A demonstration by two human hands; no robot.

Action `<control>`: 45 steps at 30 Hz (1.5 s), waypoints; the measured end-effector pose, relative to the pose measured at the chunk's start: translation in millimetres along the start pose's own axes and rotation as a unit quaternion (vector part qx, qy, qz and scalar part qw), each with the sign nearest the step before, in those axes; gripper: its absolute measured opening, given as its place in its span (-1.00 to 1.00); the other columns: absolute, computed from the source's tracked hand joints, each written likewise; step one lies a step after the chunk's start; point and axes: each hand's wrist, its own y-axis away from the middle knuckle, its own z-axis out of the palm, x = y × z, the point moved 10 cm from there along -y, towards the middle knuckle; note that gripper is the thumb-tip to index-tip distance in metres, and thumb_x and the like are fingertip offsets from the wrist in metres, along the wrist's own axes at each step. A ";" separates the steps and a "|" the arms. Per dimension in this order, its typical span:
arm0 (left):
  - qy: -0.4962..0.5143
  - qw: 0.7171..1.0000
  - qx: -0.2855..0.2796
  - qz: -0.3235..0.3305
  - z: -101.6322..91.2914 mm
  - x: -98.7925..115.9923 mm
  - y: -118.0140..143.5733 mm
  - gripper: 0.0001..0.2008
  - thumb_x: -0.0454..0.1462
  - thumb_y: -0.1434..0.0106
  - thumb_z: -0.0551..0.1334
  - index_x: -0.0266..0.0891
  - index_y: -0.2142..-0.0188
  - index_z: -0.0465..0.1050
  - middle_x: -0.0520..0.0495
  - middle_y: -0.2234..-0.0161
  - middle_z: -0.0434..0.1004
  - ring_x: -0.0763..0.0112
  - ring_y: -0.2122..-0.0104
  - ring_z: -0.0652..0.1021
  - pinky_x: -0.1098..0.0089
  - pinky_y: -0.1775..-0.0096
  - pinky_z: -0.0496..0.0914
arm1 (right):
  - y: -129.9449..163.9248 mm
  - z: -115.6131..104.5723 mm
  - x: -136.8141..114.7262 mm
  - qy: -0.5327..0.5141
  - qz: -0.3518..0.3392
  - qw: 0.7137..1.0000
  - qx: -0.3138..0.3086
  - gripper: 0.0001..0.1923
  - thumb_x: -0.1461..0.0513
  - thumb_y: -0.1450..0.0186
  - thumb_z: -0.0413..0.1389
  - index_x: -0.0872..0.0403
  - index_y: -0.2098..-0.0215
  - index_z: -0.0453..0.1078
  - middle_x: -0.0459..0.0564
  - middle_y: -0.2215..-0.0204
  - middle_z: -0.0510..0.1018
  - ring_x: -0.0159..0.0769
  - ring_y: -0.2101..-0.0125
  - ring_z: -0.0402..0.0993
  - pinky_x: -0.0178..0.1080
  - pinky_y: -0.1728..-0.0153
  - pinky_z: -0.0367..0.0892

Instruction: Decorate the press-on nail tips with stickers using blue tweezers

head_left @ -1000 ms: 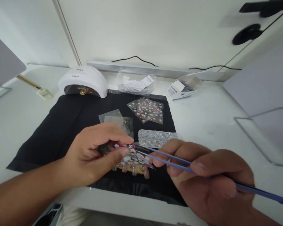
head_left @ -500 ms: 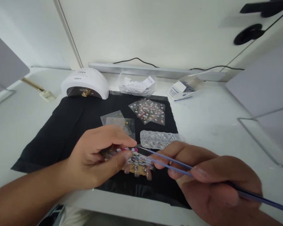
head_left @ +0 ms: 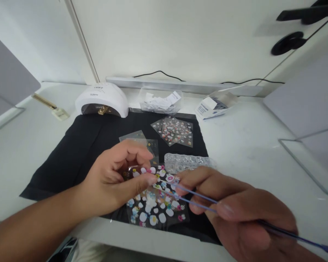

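**Tweezers meet sticker sheet over the black mat**

Head view, the only angle here. The left hand (head_left: 117,182) comes in from the lower left, thumb and forefinger pinched on the upper edge of a clear plastic sheet of small colourful nail stickers (head_left: 155,202), holding it tilted above the near edge of the black cloth mat (head_left: 71,156). The other fingers curl in underneath.

From the lower right, the right hand (head_left: 235,214) is closed around a pair of slim blue tweezers (head_left: 196,198), thumb on top, fingers beneath. The two prongs run up and left, narrow but not quite together, and their tips sit right on the sheet's upper part, beside the left thumb. Whether they have a sticker caught between them is too blurred to tell.

Just behind the hands lies a long clear plastic box of rhinestones (head_left: 188,162), and beyond it a second patterned sticker sheet (head_left: 175,131) flat on the mat. Two paler transparent sheets (head_left: 142,140) peek out above the left knuckles.

At the back edge sits a white domed nail lamp (head_left: 102,100), next to it a clear tub of white paper slips (head_left: 161,102), then an open white and blue cardboard box (head_left: 214,105) on the white table (head_left: 248,145).
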 end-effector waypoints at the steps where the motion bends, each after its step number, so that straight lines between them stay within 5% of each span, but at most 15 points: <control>1: 0.004 1.000 -0.001 -0.001 0.2 -0.4 -0.1 -0.70 -0.52 -0.09 0.40 -0.19 0.24 0.47 0.06 0.41 0.51 0.55 0.46 0.53 0.62 0.44 0.44 | -0.8 -1.5 0.0 -0.006 0.001 1.000 0.008 -0.73 0.12 -0.43 0.04 -0.06 0.03 0.53 0.02 0.44 0.61 -0.12 0.35 0.61 0.04 0.27 0.58; 10: 0.033 0.999 -0.026 -0.017 -1.9 -12.2 8.2 -0.52 -0.45 -0.12 0.43 -0.02 0.01 0.48 0.02 0.20 0.53 0.51 0.33 0.56 0.57 0.29 0.49 | -4.1 -16.9 -3.8 -0.013 -0.025 0.993 0.116 -0.80 0.13 -0.37 0.13 -0.01 0.17 0.58 -0.01 0.49 0.64 -0.20 0.40 0.59 -0.12 0.35 0.57; 21: 0.092 0.996 0.002 -0.010 -4.9 -11.9 4.7 -0.65 -0.39 -0.30 0.30 -0.01 -0.01 0.34 0.08 0.38 0.49 0.49 0.41 0.49 0.47 0.30 0.43 | -5.3 -25.7 -5.7 -0.006 -0.062 0.986 0.155 -0.80 0.14 -0.36 0.12 -0.01 0.19 0.59 -0.05 0.48 0.64 -0.21 0.43 0.58 -0.09 0.28 0.56; 31: 0.047 0.998 0.023 0.029 -8.6 -9.4 8.5 -0.60 -0.41 -0.30 0.29 0.05 -0.05 0.36 0.06 0.33 0.47 0.49 0.37 0.46 0.51 0.29 0.43 | -5.1 -22.5 -4.5 -0.012 -0.077 0.986 0.146 -0.79 0.17 -0.37 0.10 0.03 0.17 0.58 -0.02 0.47 0.65 -0.16 0.37 0.61 -0.08 0.27 0.53; 45: 0.034 0.999 0.009 -0.034 -10.2 -14.6 5.4 -0.72 -0.47 -0.21 0.31 -0.14 0.12 0.55 0.02 0.30 0.54 0.50 0.32 0.50 0.55 0.25 0.42 | -10.5 -8.4 -0.1 -0.027 -0.018 0.998 0.056 -0.79 0.13 -0.36 0.13 -0.01 0.16 0.58 0.01 0.46 0.64 -0.14 0.34 0.60 -0.03 0.19 0.56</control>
